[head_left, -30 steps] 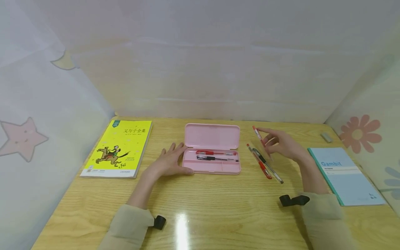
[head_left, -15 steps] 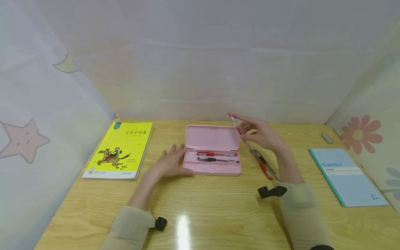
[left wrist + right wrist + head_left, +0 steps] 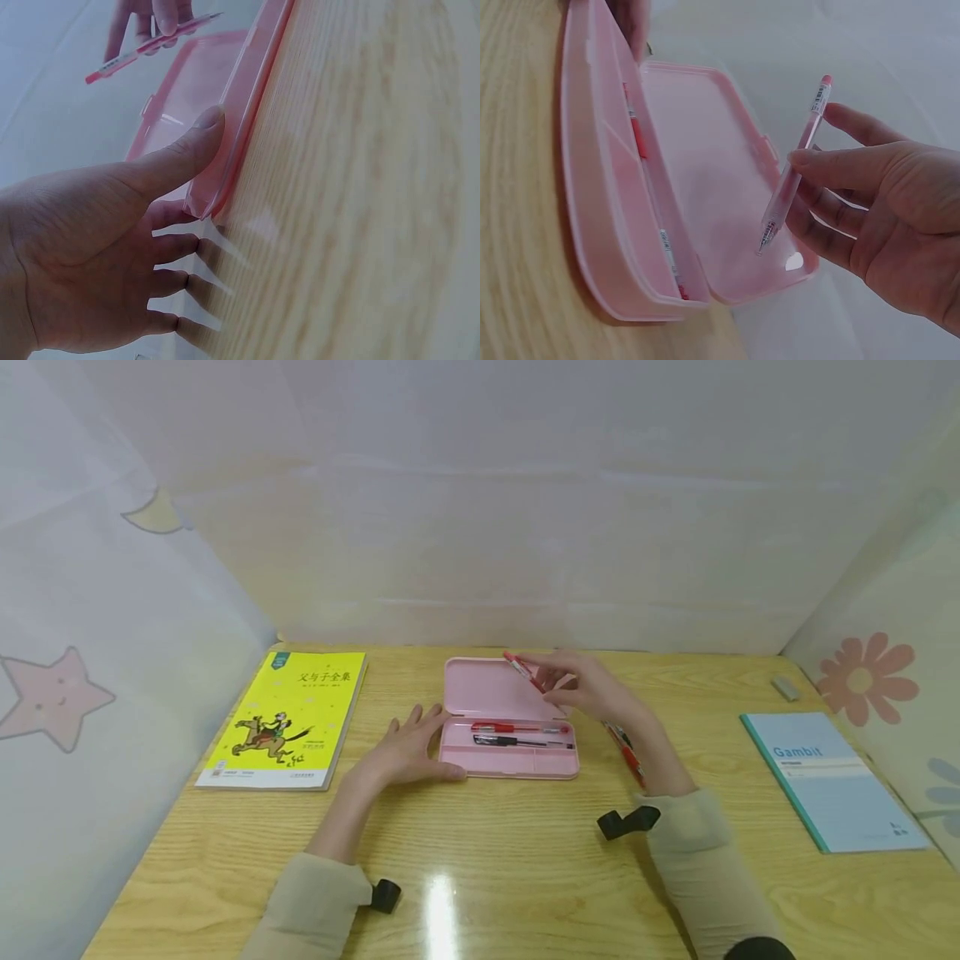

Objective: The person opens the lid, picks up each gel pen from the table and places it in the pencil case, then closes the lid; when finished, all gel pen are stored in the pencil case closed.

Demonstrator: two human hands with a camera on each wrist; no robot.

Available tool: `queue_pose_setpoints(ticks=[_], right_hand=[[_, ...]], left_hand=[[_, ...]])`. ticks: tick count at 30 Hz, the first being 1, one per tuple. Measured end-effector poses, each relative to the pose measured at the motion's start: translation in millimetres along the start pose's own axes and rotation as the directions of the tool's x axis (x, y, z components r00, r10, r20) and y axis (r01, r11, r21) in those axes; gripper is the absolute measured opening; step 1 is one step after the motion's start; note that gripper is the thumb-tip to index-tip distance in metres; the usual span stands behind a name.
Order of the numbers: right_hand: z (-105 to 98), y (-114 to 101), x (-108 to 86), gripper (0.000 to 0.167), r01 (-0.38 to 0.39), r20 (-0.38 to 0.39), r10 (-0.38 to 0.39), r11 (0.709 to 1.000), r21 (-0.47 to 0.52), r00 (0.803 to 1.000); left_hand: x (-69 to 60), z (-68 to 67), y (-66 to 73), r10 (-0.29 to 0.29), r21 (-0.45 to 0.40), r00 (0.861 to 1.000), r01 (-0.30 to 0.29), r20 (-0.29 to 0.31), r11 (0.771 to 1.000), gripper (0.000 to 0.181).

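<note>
In the head view a pink pencil case (image 3: 480,762) lies with its lid raised at the back. A red pen (image 3: 510,727) and a black pen (image 3: 498,741) are in its rear compartment. My left hand (image 3: 405,753) rests at the case's left end, fingers spread and thumb at the front edge. In the left wrist view, that thumb (image 3: 184,154) lies against the case's side. My right hand (image 3: 600,689) pinches another red pen (image 3: 799,154), tilted, above the raised lid. The pen's red end points up and its tip down in the right wrist view.
Right of the case, more pens (image 3: 628,758) lie on the wooden table (image 3: 525,860), partly hidden by my right forearm. A yellow book (image 3: 281,718) is at the left. A light blue notebook (image 3: 832,781) and a small grey eraser (image 3: 785,689) are at the right.
My right hand has carried the red pen leftward, from above the loose pens to over the case's lid. The left hand has stayed at the case's left end.
</note>
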State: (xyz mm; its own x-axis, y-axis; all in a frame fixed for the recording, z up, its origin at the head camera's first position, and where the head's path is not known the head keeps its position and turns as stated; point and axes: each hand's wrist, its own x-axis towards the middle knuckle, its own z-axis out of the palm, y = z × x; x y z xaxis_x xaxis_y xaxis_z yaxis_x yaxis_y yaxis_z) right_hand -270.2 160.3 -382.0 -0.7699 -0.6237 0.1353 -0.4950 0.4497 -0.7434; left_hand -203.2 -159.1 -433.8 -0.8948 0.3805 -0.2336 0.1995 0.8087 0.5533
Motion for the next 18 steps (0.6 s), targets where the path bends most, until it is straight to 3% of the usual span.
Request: queue_pose_setpoints(ticks=[9,18], right_hand=[[19,4,6.0,0.066,0.053,0.075,-0.054,0.999,0.009,0.996],[28,3,7.2,0.056,0.024,0.128,-0.016,0.998,-0.062,0.992]], left_hand=[[-1.4,0.0,0.7,-0.006,0.007,1.000,0.006,0.008,1.000,0.106],[1.2,-0.2,-0.4,-0.006,0.007,1.000,0.005,0.011,1.000,0.104]])
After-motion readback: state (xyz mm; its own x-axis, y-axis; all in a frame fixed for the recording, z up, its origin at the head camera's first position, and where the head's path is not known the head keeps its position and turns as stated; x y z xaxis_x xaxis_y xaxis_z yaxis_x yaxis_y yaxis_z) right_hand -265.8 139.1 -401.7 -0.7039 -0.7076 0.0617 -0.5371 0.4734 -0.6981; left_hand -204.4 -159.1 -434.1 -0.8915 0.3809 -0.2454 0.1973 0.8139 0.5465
